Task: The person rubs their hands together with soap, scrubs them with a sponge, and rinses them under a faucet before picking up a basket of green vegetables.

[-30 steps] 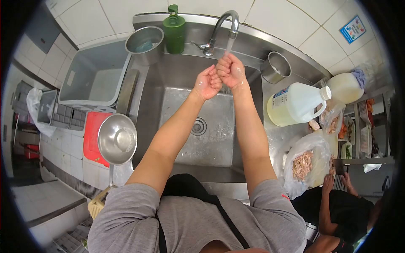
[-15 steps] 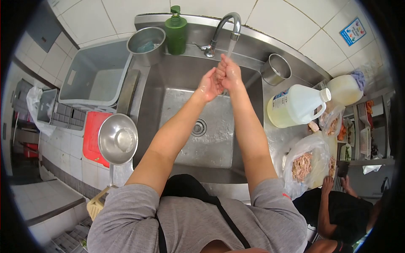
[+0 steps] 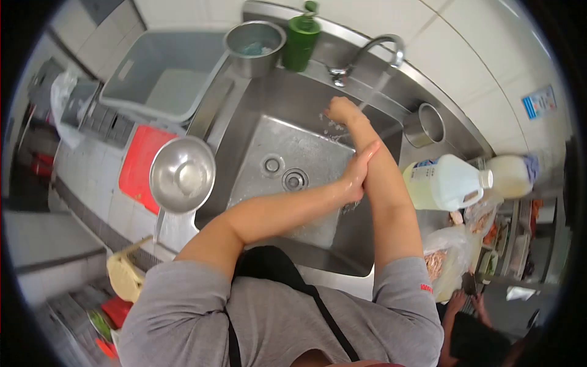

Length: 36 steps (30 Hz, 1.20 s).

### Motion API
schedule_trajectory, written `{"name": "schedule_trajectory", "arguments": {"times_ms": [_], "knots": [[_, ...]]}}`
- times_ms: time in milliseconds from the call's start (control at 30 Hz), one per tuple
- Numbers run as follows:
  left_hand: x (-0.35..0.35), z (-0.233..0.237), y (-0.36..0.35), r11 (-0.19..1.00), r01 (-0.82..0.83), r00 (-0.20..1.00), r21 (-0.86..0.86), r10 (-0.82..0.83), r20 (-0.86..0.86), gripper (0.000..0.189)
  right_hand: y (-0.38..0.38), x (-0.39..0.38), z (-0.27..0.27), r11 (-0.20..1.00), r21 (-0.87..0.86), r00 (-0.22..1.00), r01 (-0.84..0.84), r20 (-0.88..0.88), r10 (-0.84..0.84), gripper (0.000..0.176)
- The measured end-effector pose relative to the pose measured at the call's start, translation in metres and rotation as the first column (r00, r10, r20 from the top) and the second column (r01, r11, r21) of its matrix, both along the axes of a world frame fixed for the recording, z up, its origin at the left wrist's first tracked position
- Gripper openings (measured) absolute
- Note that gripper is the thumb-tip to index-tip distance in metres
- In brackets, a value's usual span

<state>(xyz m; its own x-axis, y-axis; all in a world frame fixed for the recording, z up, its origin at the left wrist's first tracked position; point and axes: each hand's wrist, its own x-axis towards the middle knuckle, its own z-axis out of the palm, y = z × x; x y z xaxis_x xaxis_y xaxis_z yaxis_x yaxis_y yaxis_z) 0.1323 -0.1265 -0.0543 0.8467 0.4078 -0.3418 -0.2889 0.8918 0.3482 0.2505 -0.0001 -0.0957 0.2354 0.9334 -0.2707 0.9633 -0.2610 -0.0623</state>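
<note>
Water runs from the curved faucet [image 3: 373, 46] into the steel sink [image 3: 244, 128]. My right hand [image 3: 343, 111] is below the spout with its fingers curled in, and the stream lands near its wrist. Drops fall off around it. My left hand [image 3: 358, 174] wraps round my right forearm [image 3: 382, 177], a little below the elbow side of the wrist; some of its fingers are hidden behind the arm. Both hands look wet and hold no tool. Beneath my left arm lies the round drain [image 3: 295, 180].
Left of the sink are a grey tub [image 3: 168, 85], a steel bowl [image 3: 183, 175] and a red board [image 3: 139, 165]. A steel pot [image 3: 255, 49] and green pump bottle [image 3: 301, 40] stand behind. At right are a steel cup [image 3: 425, 125], a jug [image 3: 446, 182] and a co-worker's hands [image 3: 455, 303].
My hands have come apart from each other. The left has moved down onto my right forearm, and the right has curled up. The view has turned and shifted.
</note>
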Motion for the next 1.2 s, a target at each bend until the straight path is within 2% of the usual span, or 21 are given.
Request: {"name": "schedule_trajectory", "arguments": {"times_ms": [67, 100, 167, 233, 300, 367, 467, 500, 533, 567, 633, 700, 733, 800, 833, 900, 1033, 1100, 1133, 1167, 1200], "knots": [[-0.001, -0.004, 0.025, 0.992, -0.107, 0.994, 0.059, 0.107, 0.003, 0.040, 0.001, -0.016, 0.002, 0.975, -0.222, 0.999, 0.005, 0.050, 0.007, 0.027], [-0.007, -0.005, 0.036, 0.978, -0.183, 0.979, 0.099, 0.190, -0.067, 0.039, 0.011, 0.012, -0.049, 0.952, -0.216, 0.947, -0.215, 0.193, 0.258, 0.025], [-0.022, -0.024, 0.057, 0.980, 0.050, 0.998, 0.191, -0.042, -0.045, 0.040, 0.008, 0.007, -0.039, 0.943, -0.177, 0.950, -0.283, 0.086, 0.301, 0.021], [-0.049, -0.025, 0.057, 0.916, 0.133, 0.979, 0.379, -0.063, -0.193, 0.041, 0.012, 0.001, -0.011, 0.951, -0.065, 0.947, -0.301, 0.096, 0.306, 0.017], [-0.083, -0.041, 0.052, 0.700, 0.188, 0.978, 0.689, -0.069, -0.197, 0.030, 0.018, 0.003, 0.016, 0.827, 0.170, 0.804, -0.537, 0.401, 0.440, 0.013], [-0.124, -0.044, 0.054, 0.362, 0.239, 0.965, 0.901, 0.011, -0.261, 0.023, 0.034, 0.006, 0.036, 0.762, 0.258, 0.770, -0.594, 0.456, 0.445, 0.013], [-0.208, 0.008, 0.076, 0.149, 0.410, 0.861, 0.900, 0.263, -0.435, 0.019, 0.064, 0.016, 0.029, 0.773, 0.384, 0.830, -0.505, 0.462, 0.312, 0.017], [-0.236, 0.014, 0.088, 0.063, 0.298, 0.853, 0.953, 0.430, -0.295, 0.016, 0.073, 0.016, 0.029, 0.889, 0.239, 0.873, -0.392, 0.401, 0.277, 0.020], [-0.259, 0.017, 0.098, 0.112, 0.439, 0.653, 0.891, 0.642, -0.402, 0.015, 0.080, 0.019, 0.027, 0.962, 0.071, 0.910, -0.265, 0.349, 0.225, 0.024], [-0.289, 0.008, 0.111, 0.094, 0.283, 0.616, 0.954, 0.745, -0.256, 0.017, 0.088, 0.023, 0.020, 0.965, 0.066, 0.913, -0.252, 0.348, 0.214, 0.024], [-0.344, 0.014, 0.133, 0.066, 0.642, 0.240, 0.763, 0.929, -0.282, 0.024, 0.107, 0.031, 0.003, 1.000, 0.017, 0.982, -0.006, 0.187, 0.002, 0.036], [-0.387, 0.000, 0.140, 0.182, 0.772, 0.049, 0.609, 0.939, -0.342, 0.029, 0.124, 0.045, -0.014, 0.989, 0.129, 0.996, 0.076, 0.046, -0.082, 0.041], [-0.404, -0.012, 0.140, 0.187, 0.769, 0.031, 0.611, 0.944, -0.329, 0.029, 0.136, 0.052, -0.024, 0.961, 0.222, 0.983, 0.167, -0.114, -0.144, 0.045], [-0.433, -0.035, 0.139, 0.503, 0.505, 0.191, 0.702, 0.728, -0.659, 0.031, 0.157, 0.071, -0.039, 0.793, 0.257, 0.783, 0.552, -0.487, -0.387, 0.049], [-0.435, -0.034, 0.135, 0.510, 0.498, 0.163, 0.702, 0.740, -0.653, 0.031, 0.153, 0.068, -0.037, 0.749, 0.264, 0.677, 0.608, -0.665, -0.315, 0.046], [-0.423, -0.034, 0.124, 0.753, 0.191, 0.344, 0.630, 0.550, -0.761, 0.027, 0.132, 0.048, -0.024, 0.576, 0.299, 0.393, 0.761, -0.919, -0.041, 0.026], [-0.413, -0.039, 0.122, 0.786, 0.138, 0.349, 0.603, 0.531, -0.772, 0.019, 0.117, 0.049, -0.037, 0.613, 0.432, 0.421, 0.661, -0.890, 0.173, 0.019], [-0.412, -0.039, 0.129, 0.801, 0.009, 0.464, 0.598, 0.527, -0.713, 0.013, 0.107, 0.060, -0.055, 0.637, 0.634, 0.686, 0.439, -0.694, 0.219, 0.019], [-0.412, -0.043, 0.133, 0.798, 0.017, 0.473, 0.602, 0.524, -0.708, 0.013, 0.094, 0.049, -0.052, 0.558, 0.813, 0.925, 0.165, -0.323, 0.198, 0.021], [-0.414, -0.049, 0.136, 0.793, 0.007, 0.471, 0.609, 0.534, -0.702, 0.017, 0.075, 0.021, -0.045, 0.498, 0.852, 0.985, -0.161, 0.110, 0.131, 0.026], [-0.416, -0.051, 0.139, 0.788, -0.001, 0.471, 0.616, 0.544, -0.695, 0.023, 0.054, -0.003, -0.043, 0.518, 0.824, 0.973, -0.231, 0.181, 0.145, 0.029]]}}
